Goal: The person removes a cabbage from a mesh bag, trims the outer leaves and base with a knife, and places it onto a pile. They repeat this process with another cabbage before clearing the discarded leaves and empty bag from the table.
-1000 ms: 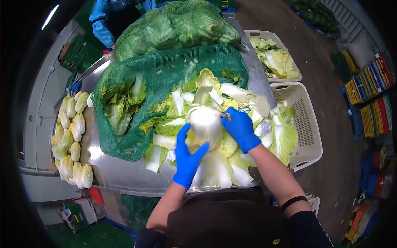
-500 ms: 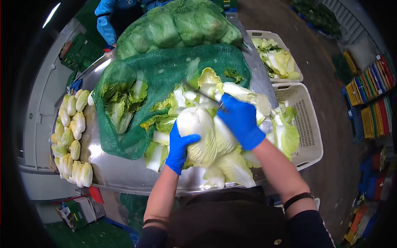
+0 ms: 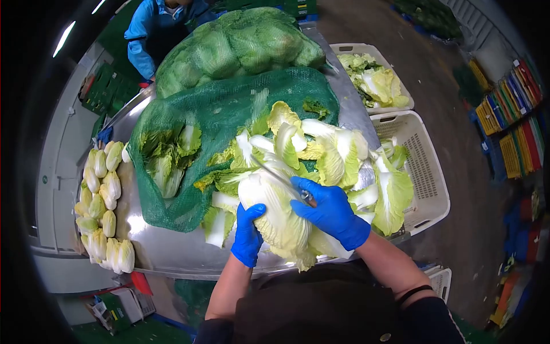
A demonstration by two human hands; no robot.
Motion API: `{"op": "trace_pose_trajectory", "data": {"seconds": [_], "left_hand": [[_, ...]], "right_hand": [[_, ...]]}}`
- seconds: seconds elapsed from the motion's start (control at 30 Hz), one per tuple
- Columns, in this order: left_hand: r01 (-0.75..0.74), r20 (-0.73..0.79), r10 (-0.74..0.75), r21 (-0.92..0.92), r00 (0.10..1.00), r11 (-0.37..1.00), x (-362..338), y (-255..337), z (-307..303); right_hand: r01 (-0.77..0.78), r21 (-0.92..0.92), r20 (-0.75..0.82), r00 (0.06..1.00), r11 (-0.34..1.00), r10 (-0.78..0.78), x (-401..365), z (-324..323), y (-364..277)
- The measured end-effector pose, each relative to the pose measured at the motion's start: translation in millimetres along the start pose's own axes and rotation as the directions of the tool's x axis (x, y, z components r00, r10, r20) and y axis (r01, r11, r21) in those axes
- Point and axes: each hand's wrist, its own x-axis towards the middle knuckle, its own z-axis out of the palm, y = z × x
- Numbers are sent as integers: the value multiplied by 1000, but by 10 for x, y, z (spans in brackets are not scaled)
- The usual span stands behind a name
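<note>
The left hand (image 3: pixel 247 236) is wrapped tight around the near side of a big cabbage (image 3: pixel 278 215) on the shiny table (image 3: pixel 166 249). The right hand (image 3: pixel 331 213) is closed around a knife (image 3: pixel 276 175). Its blade lies across the cabbage and points to 10 o'clock. A green net bag (image 3: pixel 223 109) lies at 11 o'clock.

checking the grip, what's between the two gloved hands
Head view: a napa cabbage sits between left hand and right hand, which grips a knife.
</note>
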Motion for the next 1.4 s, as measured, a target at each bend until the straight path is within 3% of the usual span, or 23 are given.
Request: {"op": "trace_pose_trajectory", "data": {"seconds": [0.1, 0.13, 0.2, 0.27, 0.33, 0.37, 0.4, 0.43, 0.47, 0.53, 0.57, 0.6, 0.63, 0.73, 0.8, 0.87, 0.93, 1.0, 1.07, 1.13, 1.23, 1.33, 1.4], "left_hand": [[106, 6, -106, -40, 994, 994, -109, -77, -133], [217, 18, -216, -105, 976, 971, -192, -132, -204], [329, 35, -328, -168, 944, 929, -359, -182, -210], [260, 100, -244, -213, 965, 942, -423, -175, -36], [283, 94, -268, -254, 959, 925, -373, -179, -43], [232, 130, -208, -211, 969, 950, -280, -193, -98], [179, 166, -151, -168, 975, 969, -207, -188, -138], [177, 165, -149, -168, 975, 970, -170, -170, -158], [167, 141, -146, -156, 979, 974, -150, -153, -181], [157, 109, -142, -145, 984, 977, -107, -73, -200], [77, 132, -86, 74, 988, 994, -64, 18, -182], [-12, 169, -38, 287, 985, 958, -46, 88, -139], [-29, 175, -15, 246, 985, 969, -93, 100, -46], [-61, 50, 53, 183, 997, 981, -138, -39, -87], [-58, 21, 56, 149, 998, 987, -152, -74, -182], [-233, 214, 156, 402, 964, 886, -64, -89, -232], [-212, 234, 132, 358, 963, 910, -76, -59, -166], [-339, 299, 201, 536, 933, 773, -70, -49, -153], [-310, 292, 172, 540, 941, 782, -92, -44, -138], [-278, 282, 139, 549, 949, 788, -118, -56, -153], [-278, 302, 122, 552, 945, 786, -144, -83, -167], [-307, 236, 200, 632, 951, 712, -173, -91, -132], [-276, 67, 297, 601, 952, 750, -142, -120, -97]], "right_hand": [[141, -295, -39, 986, 945, -160, 98, -160, 191], [148, -201, -82, 982, 968, -168, 186, -220, 342], [-140, -528, -122, 989, 838, 89, 398, -305, 867], [-221, -575, -70, 973, 788, 221, 385, -536, 842], [-152, -315, -112, 986, 937, 122, 235, -477, 507], [-217, -158, 27, 974, 963, 224, 139, -434, 320], [-409, 245, 201, 909, 879, 366, 50, -334, 176], [-630, 340, 524, 743, 698, 416, 17, -427, -97], [-705, 435, 571, 697, 560, 434, -71, -317, -130], [-691, 525, 556, 720, 496, 414, -139, -278, -30], [-692, 526, 558, 720, 495, 414, -157, -219, -3], [-448, 601, 338, 893, 662, 298, -174, -137, 12], [-171, 601, 104, 985, 781, 135, -203, -85, 15], [-155, 349, 148, 983, 924, 109, -247, -128, -57], [-344, 447, 281, 930, 826, 235, -234, -205, -68], [-255, 650, 208, 966, 716, 155, -168, -284, -129], [-195, 635, 195, 977, 748, 89, -136, -265, -193], [-224, 495, 324, 944, 840, 61, -116, -257, -219], [-260, 591, 321, 944, 763, 73, -100, -263, -217], [-221, 349, 348, 933, 911, 92, -66, -341, -264], [-130, 312, 299, 954, 941, 33, -84, -311, -168], [-430, 344, 358, 882, 835, 307, -167, -273, -115], [-323, 273, 320, 919, 906, 231, -246, -250, -60]]}}
